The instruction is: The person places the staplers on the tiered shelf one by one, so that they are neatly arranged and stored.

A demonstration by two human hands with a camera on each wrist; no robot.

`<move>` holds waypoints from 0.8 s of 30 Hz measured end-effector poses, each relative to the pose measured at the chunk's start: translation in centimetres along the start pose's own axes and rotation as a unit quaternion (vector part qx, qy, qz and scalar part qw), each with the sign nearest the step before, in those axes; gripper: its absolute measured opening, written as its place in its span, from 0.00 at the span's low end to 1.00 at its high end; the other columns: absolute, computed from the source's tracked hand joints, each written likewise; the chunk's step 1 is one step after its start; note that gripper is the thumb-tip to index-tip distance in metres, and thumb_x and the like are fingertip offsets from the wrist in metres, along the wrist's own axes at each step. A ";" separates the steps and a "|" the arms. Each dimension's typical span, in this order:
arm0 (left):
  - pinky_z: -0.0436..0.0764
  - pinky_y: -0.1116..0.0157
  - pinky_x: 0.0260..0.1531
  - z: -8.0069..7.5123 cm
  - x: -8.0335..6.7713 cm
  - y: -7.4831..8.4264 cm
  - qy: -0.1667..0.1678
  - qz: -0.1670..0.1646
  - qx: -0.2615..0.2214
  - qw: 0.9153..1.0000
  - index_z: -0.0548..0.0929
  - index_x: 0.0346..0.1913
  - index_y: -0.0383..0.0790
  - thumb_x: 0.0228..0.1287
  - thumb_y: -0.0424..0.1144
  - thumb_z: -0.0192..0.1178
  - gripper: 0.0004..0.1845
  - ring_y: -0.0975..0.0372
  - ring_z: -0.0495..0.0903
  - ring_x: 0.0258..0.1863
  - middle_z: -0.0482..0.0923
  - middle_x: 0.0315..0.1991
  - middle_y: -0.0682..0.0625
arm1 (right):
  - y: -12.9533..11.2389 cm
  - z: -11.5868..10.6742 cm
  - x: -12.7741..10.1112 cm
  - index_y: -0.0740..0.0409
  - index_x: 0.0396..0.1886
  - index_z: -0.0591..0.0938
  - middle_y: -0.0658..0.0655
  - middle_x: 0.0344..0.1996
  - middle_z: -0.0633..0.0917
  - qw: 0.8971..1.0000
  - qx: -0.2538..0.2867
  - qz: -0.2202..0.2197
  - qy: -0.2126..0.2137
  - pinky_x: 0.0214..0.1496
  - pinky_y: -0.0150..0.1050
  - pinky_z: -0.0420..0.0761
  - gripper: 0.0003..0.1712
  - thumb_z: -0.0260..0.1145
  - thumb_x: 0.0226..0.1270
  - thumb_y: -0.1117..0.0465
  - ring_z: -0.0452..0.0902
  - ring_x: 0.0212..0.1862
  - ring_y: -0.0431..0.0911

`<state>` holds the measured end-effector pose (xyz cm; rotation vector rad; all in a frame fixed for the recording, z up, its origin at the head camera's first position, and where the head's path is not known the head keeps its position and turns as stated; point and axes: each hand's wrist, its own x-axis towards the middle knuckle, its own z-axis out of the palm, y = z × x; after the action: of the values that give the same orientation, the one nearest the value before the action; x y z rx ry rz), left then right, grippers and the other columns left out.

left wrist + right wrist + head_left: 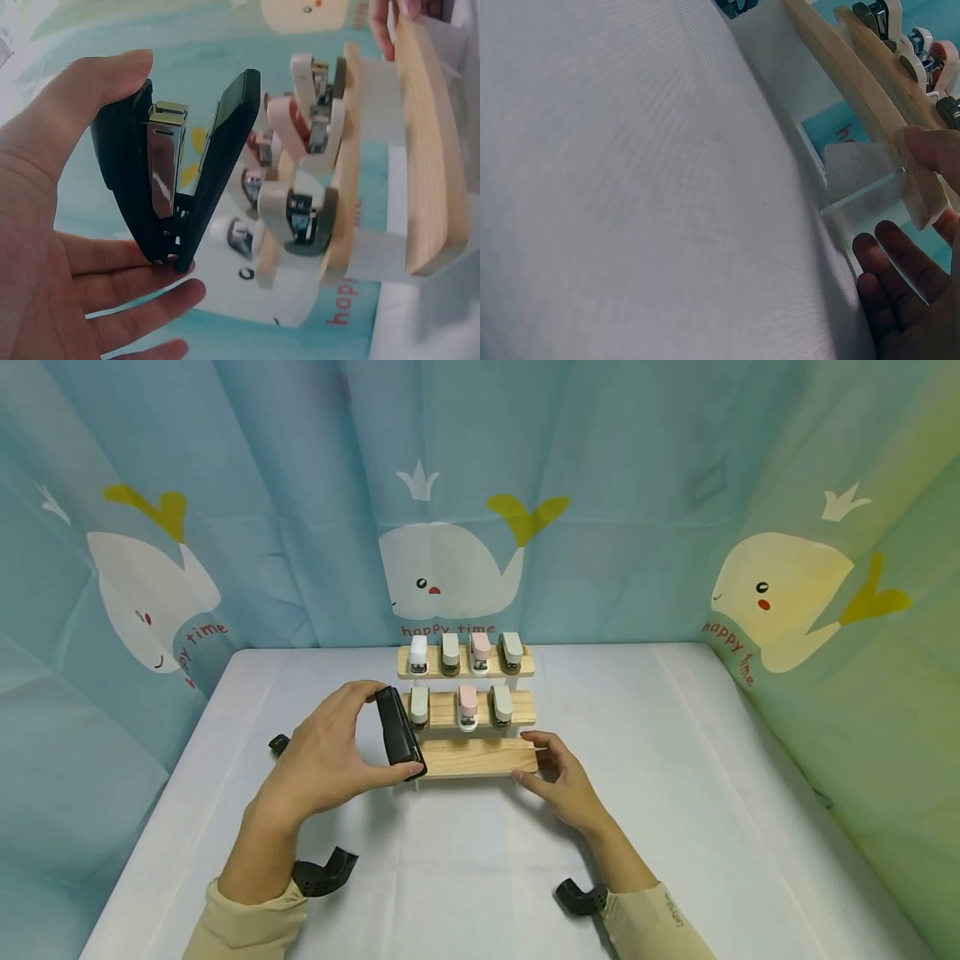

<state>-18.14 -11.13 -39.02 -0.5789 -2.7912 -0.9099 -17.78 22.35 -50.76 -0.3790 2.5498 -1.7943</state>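
Observation:
In the head view my left hand holds a black stapler between thumb and fingers, at the left end of the rack's lowest plank. The left wrist view shows this stapler with its arms spread apart and its metal magazine exposed. At the plank's right end, my right hand grips the wood; its thumb lies on the front edge in the right wrist view. Small staplers in white, grey and pink stand on the two higher planks, including a pink one in the middle row.
The three-step wooden rack stands on a white-covered table, near its back edge. Behind it hangs a blue whale-print curtain. Black curved wrist pieces lie by both sleeves, such as the one beside the right cuff.

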 end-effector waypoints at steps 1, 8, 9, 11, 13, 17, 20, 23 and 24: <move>0.70 0.50 0.60 0.1 0.0 0.2 0.000 0.007 0.000 1.000 0.66 0.68 0.51 0.36 0.77 0.66 0.55 0.58 0.67 0.65 0.67 0.65 0.56 | 0.0 0.0 0.0 0.59 0.65 0.69 0.60 0.52 0.79 1.000 -0.001 -0.001 0.000 0.51 0.43 0.77 0.34 0.71 0.60 0.62 0.76 0.52 0.57; 0.69 0.51 0.62 0.8 -0.3 1.5 -0.014 0.041 -0.001 0.999 0.65 0.69 0.49 0.37 0.76 0.66 0.56 0.58 0.65 0.67 0.66 0.67 0.56 | -0.1 0.0 0.0 0.59 0.66 0.69 0.60 0.53 0.79 1.000 -0.003 0.002 -0.001 0.51 0.43 0.78 0.35 0.71 0.61 0.62 0.76 0.52 0.56; 0.70 0.51 0.62 0.9 -0.3 1.6 -0.016 0.044 -0.002 0.999 0.65 0.69 0.49 0.37 0.76 0.66 0.56 0.58 0.65 0.67 0.66 0.67 0.56 | -0.1 0.0 0.0 0.58 0.66 0.69 0.60 0.53 0.78 1.000 -0.004 0.002 -0.001 0.51 0.43 0.78 0.35 0.71 0.61 0.62 0.76 0.53 0.56; 0.70 0.52 0.63 1.1 -0.4 1.9 -0.019 0.052 -0.001 0.998 0.65 0.69 0.48 0.37 0.76 0.66 0.57 0.58 0.65 0.67 0.66 0.67 0.55 | -0.1 -0.1 0.0 0.57 0.66 0.69 0.60 0.53 0.79 1.000 -0.005 0.005 -0.001 0.51 0.43 0.78 0.35 0.71 0.61 0.61 0.76 0.53 0.56; 0.70 0.52 0.63 1.3 -0.4 2.2 -0.023 0.057 0.002 0.998 0.65 0.70 0.48 0.37 0.76 0.66 0.57 0.58 0.66 0.67 0.66 0.68 0.54 | 0.0 -0.1 -0.1 0.56 0.66 0.68 0.60 0.53 0.79 1.000 -0.008 0.007 -0.003 0.52 0.43 0.78 0.35 0.71 0.61 0.60 0.76 0.53 0.55; 0.70 0.50 0.63 1.9 -0.4 2.6 -0.034 0.070 0.008 0.997 0.65 0.69 0.48 0.37 0.76 0.67 0.56 0.56 0.65 0.69 0.66 0.68 0.52 | -0.1 -0.2 -0.1 0.56 0.67 0.68 0.59 0.54 0.78 1.000 -0.011 0.006 -0.006 0.52 0.42 0.78 0.35 0.70 0.62 0.59 0.76 0.53 0.55; 0.71 0.53 0.62 2.4 -0.4 2.9 -0.041 0.080 0.009 0.996 0.66 0.68 0.49 0.37 0.74 0.69 0.55 0.58 0.66 0.67 0.68 0.66 0.54 | -0.1 -0.1 -0.1 0.56 0.67 0.68 0.59 0.55 0.78 1.000 -0.013 0.002 -0.004 0.51 0.40 0.78 0.35 0.70 0.62 0.60 0.76 0.53 0.55; 0.74 0.57 0.59 3.1 -0.3 3.1 -0.043 0.091 0.011 0.995 0.67 0.66 0.49 0.35 0.72 0.70 0.54 0.61 0.70 0.63 0.70 0.62 0.57 | -0.1 -0.1 0.0 0.57 0.66 0.68 0.59 0.55 0.78 1.000 -0.012 -0.003 -0.002 0.51 0.40 0.77 0.34 0.71 0.62 0.60 0.76 0.52 0.56; 0.75 0.58 0.58 3.3 -0.3 3.2 -0.045 0.095 0.013 0.994 0.67 0.66 0.49 0.35 0.72 0.70 0.54 0.62 0.70 0.61 0.70 0.61 0.58 | -0.1 0.0 0.0 0.57 0.66 0.69 0.59 0.54 0.78 1.000 -0.011 -0.005 -0.002 0.51 0.40 0.77 0.34 0.71 0.62 0.60 0.76 0.52 0.56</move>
<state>-16.69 -6.88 -40.05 -0.8850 -2.7594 -0.8256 -17.76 22.35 -50.63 -0.3948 2.5705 -1.7692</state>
